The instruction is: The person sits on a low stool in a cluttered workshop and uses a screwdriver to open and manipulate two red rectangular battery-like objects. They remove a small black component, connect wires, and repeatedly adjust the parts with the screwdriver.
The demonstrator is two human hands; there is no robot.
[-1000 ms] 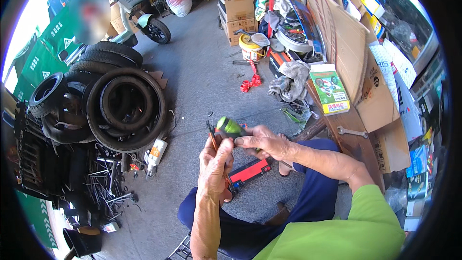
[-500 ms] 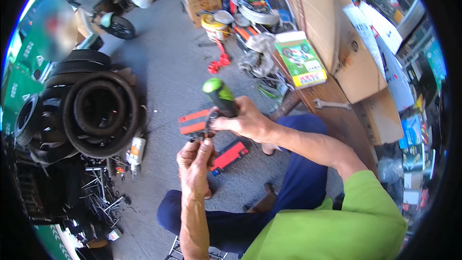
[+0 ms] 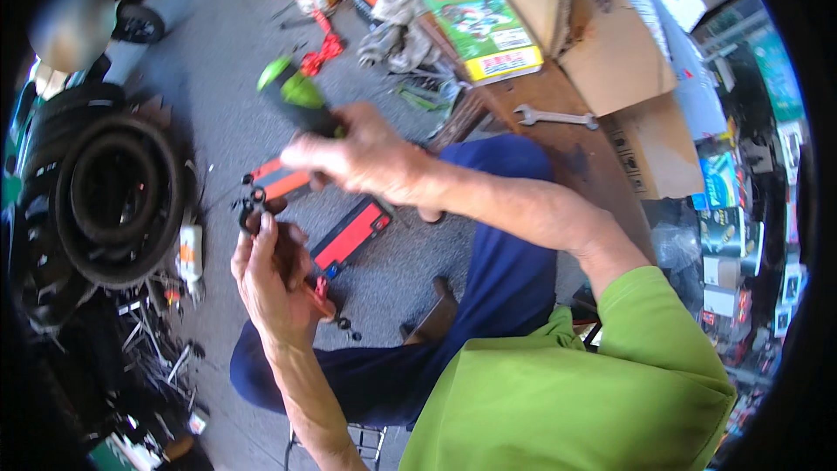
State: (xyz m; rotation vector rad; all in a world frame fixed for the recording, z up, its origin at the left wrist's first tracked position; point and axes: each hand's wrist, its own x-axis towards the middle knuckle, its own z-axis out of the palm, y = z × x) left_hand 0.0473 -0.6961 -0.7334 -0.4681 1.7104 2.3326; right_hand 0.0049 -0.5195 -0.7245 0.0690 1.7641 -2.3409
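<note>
My left hand (image 3: 266,283) grips a slim part with black fittings (image 3: 253,209) showing above the fingers; its middle is hidden by them. My right hand (image 3: 362,153), higher and to the right, is closed around a green and black tool (image 3: 292,87), its green end pointing up and left. On the floor behind my hands lie an orange and black rectangular object (image 3: 275,179), partly covered by my right hand, and a red and black oblong item (image 3: 344,240).
Stacked tyres (image 3: 109,192) and scattered metal tools (image 3: 157,353) fill the left. A wooden board (image 3: 584,174) at right bears a wrench (image 3: 545,118) and a green-yellow box (image 3: 488,26), beside leaning cardboard (image 3: 615,78). Buckets and rags (image 3: 392,39) crowd the back.
My right hand has lifted the tool up and leftward, away from the part in my left hand, whose fittings now show above the fingers. The whole view has shifted as my head moved.
</note>
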